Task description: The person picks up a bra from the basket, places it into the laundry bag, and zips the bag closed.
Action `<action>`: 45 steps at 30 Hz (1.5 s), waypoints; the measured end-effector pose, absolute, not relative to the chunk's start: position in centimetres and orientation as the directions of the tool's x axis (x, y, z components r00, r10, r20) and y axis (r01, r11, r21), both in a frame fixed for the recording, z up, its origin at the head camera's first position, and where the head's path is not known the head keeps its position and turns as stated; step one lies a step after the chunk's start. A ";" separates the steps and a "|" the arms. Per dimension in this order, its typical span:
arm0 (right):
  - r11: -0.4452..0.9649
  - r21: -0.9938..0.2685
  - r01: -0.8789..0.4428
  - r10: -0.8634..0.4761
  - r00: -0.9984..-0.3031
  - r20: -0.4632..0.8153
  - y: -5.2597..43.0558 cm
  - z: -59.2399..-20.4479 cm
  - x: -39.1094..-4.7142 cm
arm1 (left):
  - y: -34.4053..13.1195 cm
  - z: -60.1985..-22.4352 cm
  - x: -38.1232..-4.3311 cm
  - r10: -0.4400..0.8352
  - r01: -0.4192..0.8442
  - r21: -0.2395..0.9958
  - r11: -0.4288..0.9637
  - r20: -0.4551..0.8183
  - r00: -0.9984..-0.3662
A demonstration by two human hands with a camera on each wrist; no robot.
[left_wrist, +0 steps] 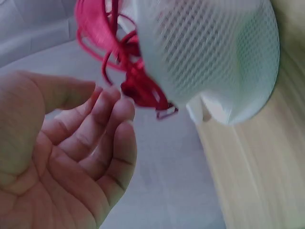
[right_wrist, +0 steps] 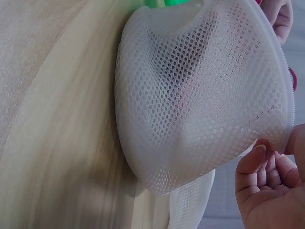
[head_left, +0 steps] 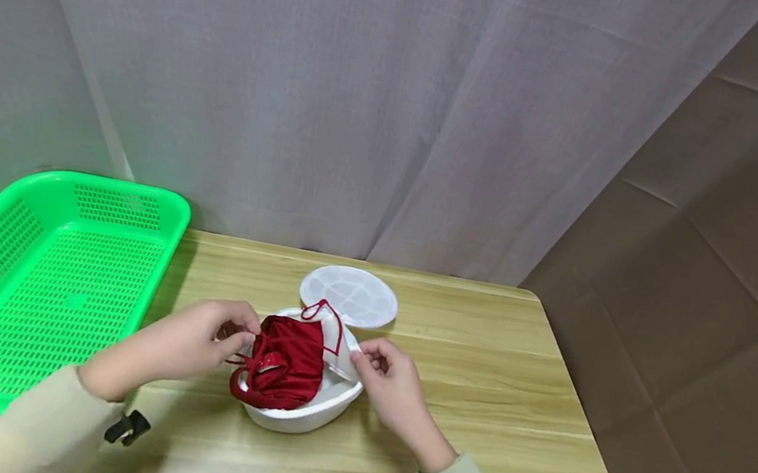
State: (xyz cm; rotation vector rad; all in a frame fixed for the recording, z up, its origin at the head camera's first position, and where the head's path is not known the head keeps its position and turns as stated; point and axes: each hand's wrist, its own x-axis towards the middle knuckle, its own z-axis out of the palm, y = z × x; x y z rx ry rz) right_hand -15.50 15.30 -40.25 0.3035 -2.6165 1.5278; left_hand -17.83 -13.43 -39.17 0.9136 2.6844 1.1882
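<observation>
A white mesh laundry bag stands with its mouth up on the table. Bunched in its mouth lies a red satin garment with thin cord straps, some hanging over the rim. At the left side, my left hand brings thumb and fingertips together at the garment's edge; what lies between them is partly hidden. In the left wrist view the red straps reach those fingertips, with a small hook by them. My right hand pinches the bag's rim, where a zip runs along the edge.
Behind the bag, a round white mesh panel lies flat, perhaps its lid. A large green perforated basket takes up the left side. The wooden table ends at a grey cloth at the back and a brown one at the right.
</observation>
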 end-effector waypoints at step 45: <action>0.480 -0.845 -0.236 -0.111 -0.972 0.209 16.4 -44.0 -17.1 | -9.0 -43.3 -17.3 0.633 0.685 0.411 0.602 0.276 -0.723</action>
